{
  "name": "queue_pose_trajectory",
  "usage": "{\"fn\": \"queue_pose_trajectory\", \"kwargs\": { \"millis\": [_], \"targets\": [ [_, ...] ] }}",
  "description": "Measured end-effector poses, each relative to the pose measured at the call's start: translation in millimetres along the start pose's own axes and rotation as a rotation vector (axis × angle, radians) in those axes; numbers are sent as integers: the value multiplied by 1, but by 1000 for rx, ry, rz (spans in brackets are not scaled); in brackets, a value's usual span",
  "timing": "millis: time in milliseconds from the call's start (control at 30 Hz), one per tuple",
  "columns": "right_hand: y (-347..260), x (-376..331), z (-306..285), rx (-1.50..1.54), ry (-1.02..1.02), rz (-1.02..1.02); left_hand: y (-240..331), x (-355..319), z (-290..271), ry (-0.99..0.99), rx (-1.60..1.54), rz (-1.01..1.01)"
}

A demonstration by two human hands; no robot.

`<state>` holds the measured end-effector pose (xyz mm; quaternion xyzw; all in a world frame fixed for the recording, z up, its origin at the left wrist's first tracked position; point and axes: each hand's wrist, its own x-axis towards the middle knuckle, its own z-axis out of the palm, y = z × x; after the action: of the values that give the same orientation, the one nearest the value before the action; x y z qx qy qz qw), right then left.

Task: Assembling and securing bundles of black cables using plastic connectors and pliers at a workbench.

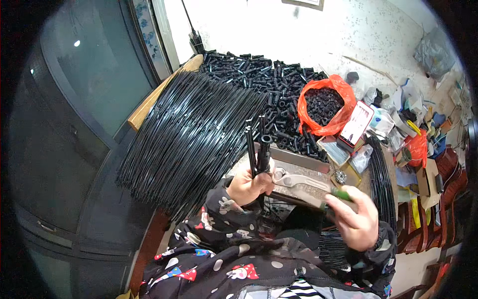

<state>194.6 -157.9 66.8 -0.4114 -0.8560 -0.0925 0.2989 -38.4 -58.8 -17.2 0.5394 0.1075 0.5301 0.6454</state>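
My left hand point(244, 188) is closed around a few thin black rods point(251, 144) and a black tubular fitting point(264, 158) with a ring-shaped top, all pointing upward. My right hand point(359, 219) grips green-handled metal pliers point(303, 181), their handles partly blurred. The head of the pliers reaches left to the fitting beside my left fingers. Whether its jaws touch or clasp the fitting, I cannot tell. A thick spread of long black rods point(184, 134) lies to the left, beyond my left forearm.
Many short black fittings point(239, 70) are heaped at the back. An orange-red plastic bag point(338, 87) there holds small black pieces. A phone point(356, 124) stands beside it. More black rods point(381, 179) and assorted clutter lie to the right. A metal-edged tray point(303, 160) is under the pliers.
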Motion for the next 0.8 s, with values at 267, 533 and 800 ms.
{"fn": "queue_pose_trajectory", "kwargs": {
  "millis": [267, 533, 800],
  "targets": [
    [-8, -61, 73, 2337, -494, 974, 6, 10, 12, -97, -44, 130],
    [0, -22, 72, 494, -38, 350, 17, 15, 22, 111, 282, 150],
    [-4, -37, 75, 1883, -892, 793, 16, 17, 30, 49, 19, 164]
  ]
}}
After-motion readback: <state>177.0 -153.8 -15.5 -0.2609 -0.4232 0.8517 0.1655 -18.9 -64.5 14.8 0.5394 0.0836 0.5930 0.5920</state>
